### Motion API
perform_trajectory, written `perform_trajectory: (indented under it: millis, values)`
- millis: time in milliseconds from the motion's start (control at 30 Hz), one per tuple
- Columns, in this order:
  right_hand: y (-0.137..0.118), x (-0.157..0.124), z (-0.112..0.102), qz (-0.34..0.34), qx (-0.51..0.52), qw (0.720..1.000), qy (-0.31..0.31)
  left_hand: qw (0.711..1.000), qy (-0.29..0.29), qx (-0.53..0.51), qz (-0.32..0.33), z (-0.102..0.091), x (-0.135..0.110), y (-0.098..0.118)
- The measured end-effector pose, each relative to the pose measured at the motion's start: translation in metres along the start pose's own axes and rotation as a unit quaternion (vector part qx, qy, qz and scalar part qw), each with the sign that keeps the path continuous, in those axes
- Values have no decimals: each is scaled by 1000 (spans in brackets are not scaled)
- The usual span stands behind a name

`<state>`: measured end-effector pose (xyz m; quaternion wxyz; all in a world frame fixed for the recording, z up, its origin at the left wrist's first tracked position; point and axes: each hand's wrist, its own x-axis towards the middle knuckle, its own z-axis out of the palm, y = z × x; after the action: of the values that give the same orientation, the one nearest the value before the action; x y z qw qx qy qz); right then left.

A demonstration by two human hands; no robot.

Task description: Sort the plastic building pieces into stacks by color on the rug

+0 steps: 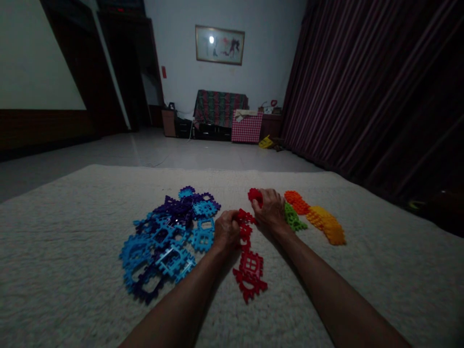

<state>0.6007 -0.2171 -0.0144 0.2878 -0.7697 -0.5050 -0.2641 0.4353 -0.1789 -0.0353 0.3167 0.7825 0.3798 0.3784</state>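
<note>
My left hand (226, 231) is closed on the side of some red toothed plastic building pieces (245, 232) lying in the middle of the cloth. Farther off, my right hand (271, 207) has its fingers curled over a red round building piece (254, 195). Nearer to me lie a red window-shaped piece (251, 264) and a red triangular piece (249, 286), touching each other. Left of my left hand spreads a heap of light blue pieces (174, 260) and dark purple pieces (177, 210). Green pieces (293, 218) rest just right of my right hand, partly hidden by it.
Orange pieces (297, 202) and an overlapping row of yellow pieces (328, 226) lie to the right. Everything sits on a cream textured cloth (72, 251). Beyond its far edge are a tiled floor (203, 154), a low cabinet (213, 131) and a dark curtain (362, 96).
</note>
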Motion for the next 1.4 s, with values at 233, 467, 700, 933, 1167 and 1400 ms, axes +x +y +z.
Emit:
perform_trajectory:
  millis: [233,467,700,933,1167,1400]
  values:
    - [-1,-39,-20,7,205,977,-65,998,20,-54,-25,2,1,-1]
    - [-8,-78,-42,27,296,948,-110,996,22,-84,-28,1,1,0]
    - [-10,-71,-37,-42,252,957,-139,997,16,-66,-27,0,1,1]
    - [-14,-71,-42,-45,290,948,-124,996,22,-81,-29,-1,1,2]
    - [-13,-72,-53,-57,332,930,-148,991,42,-115,-51,-2,2,-1]
    - [-15,-74,-59,-92,365,914,-154,987,52,-136,-62,0,3,-4]
